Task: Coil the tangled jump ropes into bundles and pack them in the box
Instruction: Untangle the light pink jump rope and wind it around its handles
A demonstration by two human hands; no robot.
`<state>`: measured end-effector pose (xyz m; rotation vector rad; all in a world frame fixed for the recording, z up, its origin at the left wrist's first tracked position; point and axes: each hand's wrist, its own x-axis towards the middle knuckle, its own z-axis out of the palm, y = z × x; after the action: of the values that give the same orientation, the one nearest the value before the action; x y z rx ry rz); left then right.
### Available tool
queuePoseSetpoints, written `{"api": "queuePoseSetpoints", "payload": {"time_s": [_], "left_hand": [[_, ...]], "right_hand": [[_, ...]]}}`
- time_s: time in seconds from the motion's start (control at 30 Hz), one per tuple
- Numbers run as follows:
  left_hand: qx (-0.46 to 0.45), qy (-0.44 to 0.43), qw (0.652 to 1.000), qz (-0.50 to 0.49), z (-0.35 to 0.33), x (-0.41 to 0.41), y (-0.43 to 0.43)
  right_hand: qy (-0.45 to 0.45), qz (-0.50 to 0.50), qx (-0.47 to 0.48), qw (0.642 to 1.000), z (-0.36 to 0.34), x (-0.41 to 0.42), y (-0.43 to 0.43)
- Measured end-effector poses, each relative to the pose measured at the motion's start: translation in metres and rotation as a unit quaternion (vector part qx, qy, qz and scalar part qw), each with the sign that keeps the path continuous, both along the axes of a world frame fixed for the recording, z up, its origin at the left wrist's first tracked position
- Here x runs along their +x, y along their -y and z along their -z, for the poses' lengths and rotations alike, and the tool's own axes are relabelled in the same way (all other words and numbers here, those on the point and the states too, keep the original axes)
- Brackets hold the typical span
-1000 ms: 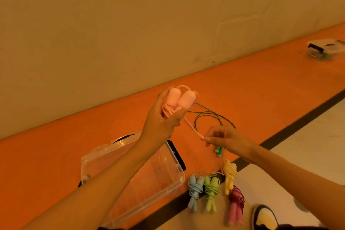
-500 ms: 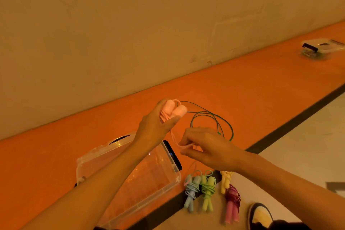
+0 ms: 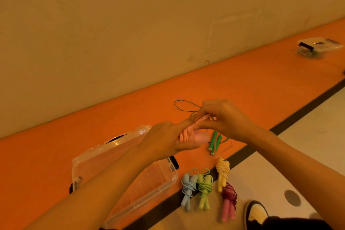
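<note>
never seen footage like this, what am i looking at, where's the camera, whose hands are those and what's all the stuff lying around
There is no machine here: a person wears a camera on the head, so this one view looks down at their two hands. The left hand grips a coiled pink rope, and the right hand pinches its cord. On the orange floor lie an open clear box and a loose green rope. Nearer the person lie four tied bundles: blue, lime, yellow and maroon. A shoe shows at the bottom edge.
</note>
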<state>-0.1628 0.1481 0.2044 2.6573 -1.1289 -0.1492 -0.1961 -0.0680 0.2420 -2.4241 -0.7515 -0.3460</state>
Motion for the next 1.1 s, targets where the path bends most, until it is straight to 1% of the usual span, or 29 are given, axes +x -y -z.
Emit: {"api": "queuePoseSetpoints", "payload": {"time_s": [0.07,0.13,0.27,0.37,0.47,0.53,0.6,0.67,0.73,0.8,0.9,1.0,1.1], "left_hand": [[-0.007,0.011,1.0,0.021,0.002,-0.003,0.003],[-0.023,0.015,0.999,0.029,0.003,-0.002,0.004],[-0.061,-0.001,0.998,-0.001,-0.004,0.004,-0.004],[-0.042,0.009,0.999,-0.016,-0.007,0.012,-0.015],[-0.03,0.013,0.999,-0.039,-0.006,0.02,-0.026],[-0.023,0.011,0.999,-0.044,-0.006,0.024,-0.03],[-0.027,0.001,0.998,-0.052,-0.004,0.027,-0.034],[-0.049,-0.005,0.996,-0.069,-0.004,0.033,-0.039],[-0.091,-0.029,0.991,-0.09,-0.006,0.036,-0.044],[-0.119,-0.049,0.987,-0.098,-0.01,0.037,-0.047],[-0.096,-0.031,0.99,-0.096,-0.01,0.039,-0.051],[-0.022,-0.008,0.996,-0.091,-0.004,0.04,-0.049],[-0.011,-0.028,0.999,-0.035,-0.007,0.032,-0.043]], "right_hand": [[-0.026,-0.011,0.009,1.0,-0.002,0.0,0.004],[-0.053,0.002,0.016,0.998,-0.002,0.002,0.009],[-0.106,0.014,0.059,0.992,-0.001,0.003,0.023],[-0.129,0.044,0.08,0.987,-0.006,0.005,0.037],[-0.145,0.057,0.08,0.985,-0.012,0.004,0.054],[-0.121,0.066,0.058,0.989,-0.012,0.005,0.065],[-0.055,0.082,0.005,0.995,-0.009,0.007,0.074],[-0.002,0.104,-0.035,0.994,-0.007,0.007,0.082],[0.018,0.117,-0.039,0.992,-0.011,0.006,0.084],[0.044,0.106,-0.054,0.992,-0.015,0.004,0.079],[0.078,0.101,-0.081,0.989,-0.018,0.005,0.072],[0.08,0.123,-0.058,0.987,-0.019,0.007,0.07],[0.053,0.162,0.024,0.985,-0.02,0.011,0.069]]}}
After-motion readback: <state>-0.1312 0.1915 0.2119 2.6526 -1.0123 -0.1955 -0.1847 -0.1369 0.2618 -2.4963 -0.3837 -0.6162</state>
